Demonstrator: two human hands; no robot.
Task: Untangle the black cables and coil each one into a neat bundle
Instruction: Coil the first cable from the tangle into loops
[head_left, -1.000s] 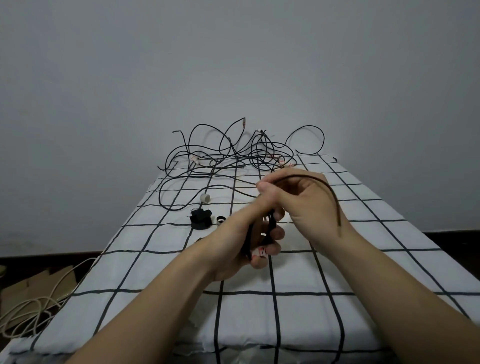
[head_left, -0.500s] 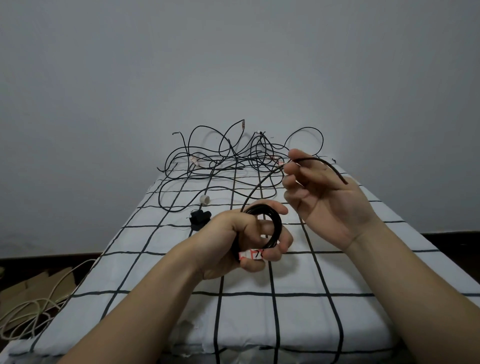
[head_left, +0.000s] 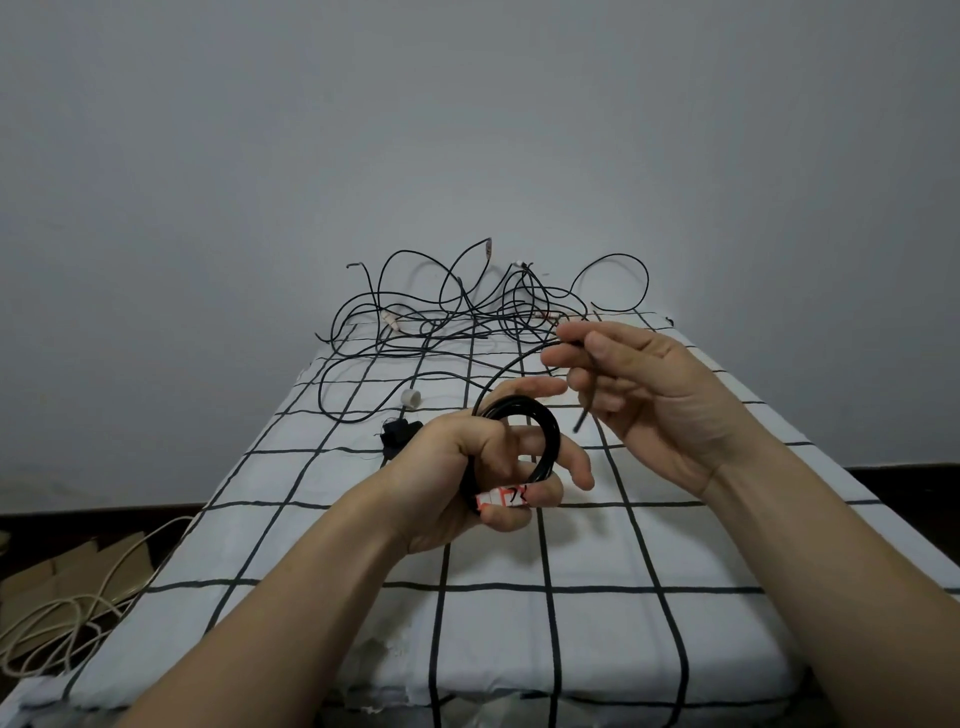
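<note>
One black cable (head_left: 551, 441) is nearly all wound up, and only a short bit is left to wrap. To do this step well, the left hand (head_left: 457, 470) should hold the coil (head_left: 524, 402) tight so the loops do not spring apart. The right hand (head_left: 660, 397) should bring the loose end (head_left: 582, 400) round the ring the same way as the other loops, or tuck it through the middle, so nothing sticks out. Go slowly, I think, because this cable looks stiff and may pop open. The left hand is closed round the coil, above the checked surface (head_left: 493, 649); its lower fingers curl through the ring and hold a white and red tag (head_left: 501, 498) against it, while one finger points out straight over the top. The right hand is up beside it, a little higher, palm facing the person. Its thumb and first fingers pinch the cable near the tip, and the last short piece hangs down in front of the palm; the other fingers are loosely bent. A thin curve of cable joins the coil to that pinch. Far behind both hands, at the back of the surface, the tangle of black cables (head_left: 457, 322) lies in a messy heap, not yet sorted.
</note>
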